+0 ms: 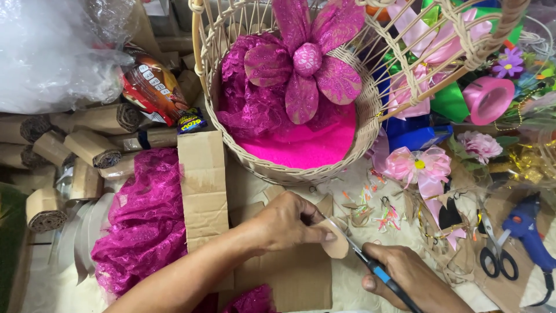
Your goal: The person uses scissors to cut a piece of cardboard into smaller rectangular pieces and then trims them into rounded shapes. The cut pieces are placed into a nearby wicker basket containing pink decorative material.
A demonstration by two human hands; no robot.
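Note:
My left hand (288, 223) pinches a small rounded piece of brown cardboard (336, 245) between thumb and fingers. My right hand (405, 277) grips the blue and black handles of scissors (365, 261), whose blades meet the cardboard piece at its edge. Both hands are low in the view, over flat cardboard sheets (298, 278). Just beyond them stands a cream wicker basket (353, 148) holding a pink glitter sheet, magenta lace and a large magenta glitter flower (307, 58).
Magenta lace fabric (145, 220) lies at left beside a cardboard strip (201, 185). Rolled corrugated cardboard (92, 148) is stacked farther left. At right lie a blue glue gun (530, 232), black-handled scissors (495, 252), a pink ribbon bow (418, 165) and a pink tape roll (488, 99).

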